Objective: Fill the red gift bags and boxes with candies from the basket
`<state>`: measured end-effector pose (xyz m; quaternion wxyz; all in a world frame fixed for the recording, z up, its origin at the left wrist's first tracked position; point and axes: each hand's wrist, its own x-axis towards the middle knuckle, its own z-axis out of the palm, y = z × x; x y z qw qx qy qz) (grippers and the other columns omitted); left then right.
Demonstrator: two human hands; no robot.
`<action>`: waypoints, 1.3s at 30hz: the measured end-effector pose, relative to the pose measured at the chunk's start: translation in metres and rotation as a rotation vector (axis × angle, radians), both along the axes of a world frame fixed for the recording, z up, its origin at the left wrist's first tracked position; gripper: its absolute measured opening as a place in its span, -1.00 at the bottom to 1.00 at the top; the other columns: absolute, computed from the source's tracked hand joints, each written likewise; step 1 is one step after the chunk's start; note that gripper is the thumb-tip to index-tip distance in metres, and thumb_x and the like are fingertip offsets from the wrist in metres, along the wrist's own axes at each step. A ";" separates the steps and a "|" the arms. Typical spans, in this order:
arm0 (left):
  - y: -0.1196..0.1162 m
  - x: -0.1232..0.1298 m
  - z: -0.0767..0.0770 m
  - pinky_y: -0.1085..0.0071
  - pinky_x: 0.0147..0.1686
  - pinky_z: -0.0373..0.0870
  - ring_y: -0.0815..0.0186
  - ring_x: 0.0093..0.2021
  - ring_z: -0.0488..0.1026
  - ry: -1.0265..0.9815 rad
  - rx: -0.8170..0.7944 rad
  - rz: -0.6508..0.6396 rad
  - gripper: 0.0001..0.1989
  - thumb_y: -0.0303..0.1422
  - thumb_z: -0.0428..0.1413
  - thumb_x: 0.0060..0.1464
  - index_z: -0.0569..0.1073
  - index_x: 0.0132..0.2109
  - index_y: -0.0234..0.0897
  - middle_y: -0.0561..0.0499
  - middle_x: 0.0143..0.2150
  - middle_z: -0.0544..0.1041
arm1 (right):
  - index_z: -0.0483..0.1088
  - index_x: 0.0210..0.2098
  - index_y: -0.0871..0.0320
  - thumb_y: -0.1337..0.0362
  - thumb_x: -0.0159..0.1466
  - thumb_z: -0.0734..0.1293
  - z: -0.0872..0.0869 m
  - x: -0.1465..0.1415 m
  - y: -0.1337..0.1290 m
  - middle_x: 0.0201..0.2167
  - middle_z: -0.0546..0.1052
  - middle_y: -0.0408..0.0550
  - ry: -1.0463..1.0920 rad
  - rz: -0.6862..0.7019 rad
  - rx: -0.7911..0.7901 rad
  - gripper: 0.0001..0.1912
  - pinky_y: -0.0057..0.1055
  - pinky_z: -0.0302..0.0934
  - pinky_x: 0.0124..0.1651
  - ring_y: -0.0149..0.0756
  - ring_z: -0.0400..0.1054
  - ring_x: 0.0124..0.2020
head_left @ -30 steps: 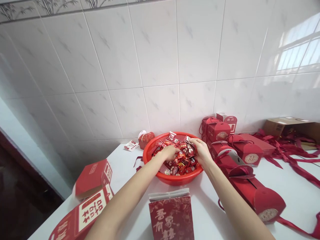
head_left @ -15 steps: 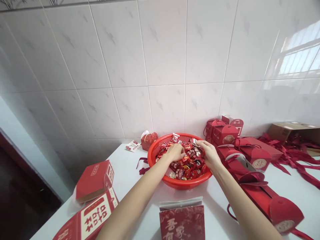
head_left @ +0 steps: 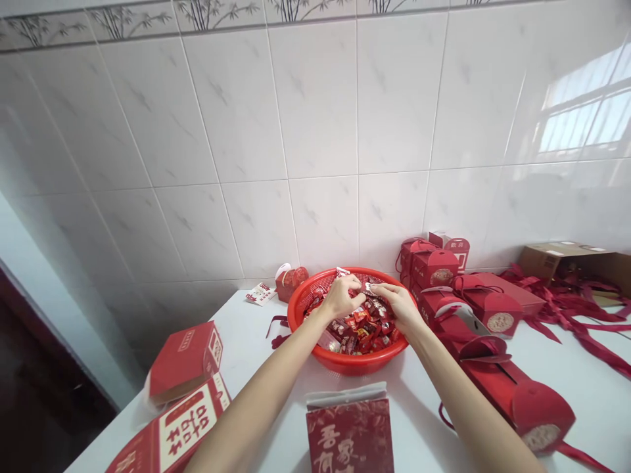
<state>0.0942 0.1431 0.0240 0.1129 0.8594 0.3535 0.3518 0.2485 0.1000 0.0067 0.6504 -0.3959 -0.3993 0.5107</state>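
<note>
A red plastic basket (head_left: 352, 365), perforated along its sides, holds a heap of wrapped candies (head_left: 362, 323) in red and dark wrappers. Over the heap, my left hand (head_left: 341, 297) has its fingers curled together; whatever they grip is hidden. My right hand (head_left: 398, 305) pinches a wrapped candy with a dark red and white wrapper (head_left: 367, 288), close to the left fingertips. Nearer to me stands a dark red paper gift bag or box (head_left: 350, 433) with white lettering and a pale upper edge.
Red gift boxes (head_left: 522, 394) with cords line the right side. Beyond them lie dark red ribbons (head_left: 566, 312) and a cardboard box (head_left: 552, 259). Two red boxes (head_left: 180, 361) sit on the left. A small red box (head_left: 292, 282) and printed card (head_left: 261, 293) lie near the tiled wall (head_left: 325, 112).
My right hand has moved left with the candy, toward my left hand. The left hand has risen slightly from the heap, its fingers now near that candy. The view has tilted up a little.
</note>
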 end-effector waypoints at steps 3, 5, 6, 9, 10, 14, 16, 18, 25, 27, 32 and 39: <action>-0.009 -0.002 0.004 0.38 -0.17 0.35 0.28 -0.28 0.44 -0.082 -0.027 -0.006 -0.75 -0.48 0.09 0.01 0.34 -0.60 -0.28 -0.02 -0.36 0.52 | 0.59 -0.53 0.20 0.13 -0.22 0.59 0.000 -0.001 -0.001 -0.49 0.63 -0.02 0.002 0.017 0.019 -0.67 -0.37 0.30 -0.31 -0.25 0.45 -0.44; -0.015 -0.004 0.005 0.37 -0.17 0.36 0.28 -0.29 0.44 -0.129 -0.047 0.002 -0.76 -0.45 0.08 0.03 0.38 -0.58 -0.29 -0.01 -0.38 0.52 | 0.59 -0.52 0.21 0.09 -0.21 0.59 0.001 -0.002 -0.002 -0.49 0.63 -0.02 0.002 0.032 0.038 -0.65 -0.38 0.30 -0.32 -0.25 0.46 -0.44; -0.018 -0.006 0.005 0.36 -0.18 0.37 0.28 -0.29 0.45 -0.144 -0.053 0.009 -0.76 -0.44 0.07 0.05 0.40 -0.57 -0.29 -0.02 -0.39 0.52 | 0.60 -0.51 0.21 0.09 -0.20 0.59 0.002 -0.002 -0.003 -0.48 0.64 -0.02 0.000 0.042 0.050 -0.65 -0.38 0.31 -0.31 -0.25 0.46 -0.44; -0.027 -0.011 0.009 0.35 -0.17 0.39 0.25 -0.28 0.47 -0.210 -0.110 -0.001 -0.79 -0.42 0.06 0.06 0.48 -0.50 -0.30 -0.03 -0.38 0.55 | 0.62 -0.45 0.19 0.10 -0.17 0.59 0.008 -0.006 -0.008 -0.43 0.65 -0.01 -0.012 0.082 0.094 -0.65 -0.37 0.34 -0.26 -0.20 0.50 -0.38; -0.030 -0.013 0.012 0.34 -0.15 0.40 0.24 -0.26 0.48 -0.244 -0.145 -0.020 -0.80 -0.41 0.06 0.06 0.51 -0.47 -0.30 -0.03 -0.36 0.57 | 0.63 -0.42 0.18 0.10 -0.15 0.59 0.011 -0.007 -0.011 -0.40 0.66 0.00 -0.017 0.099 0.108 -0.64 -0.35 0.35 -0.24 -0.18 0.51 -0.35; -0.050 -0.020 0.027 0.29 -0.06 0.42 0.19 -0.17 0.51 -0.346 -0.270 -0.126 -0.82 -0.39 0.09 0.06 0.60 -0.31 -0.29 -0.03 -0.25 0.62 | 0.64 -0.30 0.17 0.08 -0.09 0.58 0.023 -0.014 -0.023 -0.34 0.67 0.02 -0.035 0.140 0.154 -0.60 -0.33 0.37 -0.22 -0.13 0.53 -0.31; -0.061 -0.022 0.034 0.28 -0.01 0.42 0.17 -0.12 0.51 -0.340 -0.277 -0.152 -0.79 -0.40 0.09 0.07 0.62 -0.25 -0.31 -0.05 -0.18 0.63 | 0.63 -0.29 0.18 0.06 -0.06 0.57 0.028 -0.016 -0.029 -0.37 0.66 0.00 -0.058 0.139 0.172 -0.60 -0.36 0.34 -0.27 -0.18 0.51 -0.35; -0.072 -0.025 0.038 0.27 0.01 0.42 0.16 -0.07 0.50 -0.317 -0.275 -0.158 -0.77 -0.41 0.09 0.09 0.63 -0.19 -0.32 -0.07 -0.13 0.63 | 0.63 -0.31 0.18 0.06 -0.03 0.57 0.033 -0.016 -0.035 -0.39 0.65 -0.02 -0.087 0.125 0.196 -0.62 -0.39 0.30 -0.32 -0.23 0.48 -0.40; -0.106 -0.040 0.036 0.23 0.06 0.44 0.16 0.01 0.51 -0.294 -0.222 -0.105 -0.74 -0.34 0.14 0.12 0.61 -0.07 -0.27 -0.10 -0.03 0.59 | 0.60 -0.37 0.21 0.04 -0.01 0.53 0.049 -0.020 -0.051 -0.40 0.62 -0.03 -0.225 0.121 0.265 -0.64 -0.40 0.28 -0.29 -0.27 0.43 -0.38; -0.116 -0.043 0.036 0.20 0.10 0.42 0.15 0.06 0.49 -0.286 -0.157 -0.058 -0.75 -0.34 0.14 0.13 0.60 -0.06 -0.26 -0.11 0.03 0.56 | 0.59 -0.34 0.22 0.03 0.00 0.53 0.052 -0.022 -0.054 -0.40 0.61 -0.02 -0.219 0.169 0.247 -0.62 -0.39 0.28 -0.30 -0.27 0.42 -0.39; -0.139 -0.053 0.042 0.16 0.14 0.37 0.13 0.07 0.47 -0.256 -0.113 -0.029 -0.77 -0.38 0.13 0.12 0.57 -0.08 -0.27 -0.11 0.02 0.56 | 0.56 -0.33 0.22 0.04 -0.01 0.54 0.060 -0.025 -0.068 -0.45 0.57 -0.08 -0.265 0.201 0.247 -0.61 -0.40 0.27 -0.35 -0.32 0.38 -0.45; -0.184 -0.090 0.035 0.15 0.17 0.32 0.14 0.14 0.40 -0.201 -0.089 -0.041 -0.81 -0.34 0.14 0.18 0.52 -0.06 -0.19 -0.09 0.08 0.49 | 0.57 -0.28 0.20 0.05 0.09 0.50 0.084 -0.013 -0.102 -0.39 0.59 -0.08 -0.378 0.302 0.312 -0.65 -0.41 0.30 -0.32 -0.29 0.43 -0.39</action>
